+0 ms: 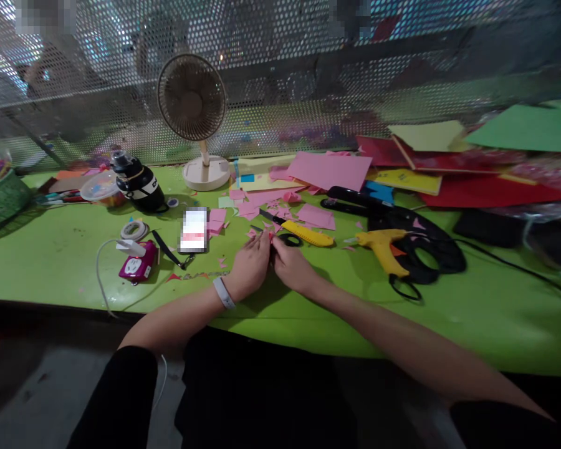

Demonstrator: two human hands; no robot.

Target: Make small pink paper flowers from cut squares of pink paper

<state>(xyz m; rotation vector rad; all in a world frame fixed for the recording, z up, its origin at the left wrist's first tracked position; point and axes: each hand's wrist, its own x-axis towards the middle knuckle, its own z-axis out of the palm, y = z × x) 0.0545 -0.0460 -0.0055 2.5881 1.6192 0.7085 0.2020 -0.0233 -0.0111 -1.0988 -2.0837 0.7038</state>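
Observation:
My left hand [252, 265], with a white band on its wrist, meets my right hand [293, 265] just above the table's front part. Fingers of both are closed around a small red piece [270, 236], apparently paper; most of it is hidden by the fingertips. Right behind the hands lie scissors [290, 240] with black handles, partly covered. A yellow utility knife [308, 232] rests beyond them, among pink paper scraps [257, 209]. To the right, a yellow hot glue gun [384, 246] lies on its side, its nozzle toward the knife.
A phone [193, 231], tape roll [134, 230] and purple power adapter [139, 262] are on the left. Behind them stand a black bottle [140, 183] and a fan [206, 172]. Coloured sheets [330, 169] pile up along the mesh; a cable [518, 262] crosses the right side.

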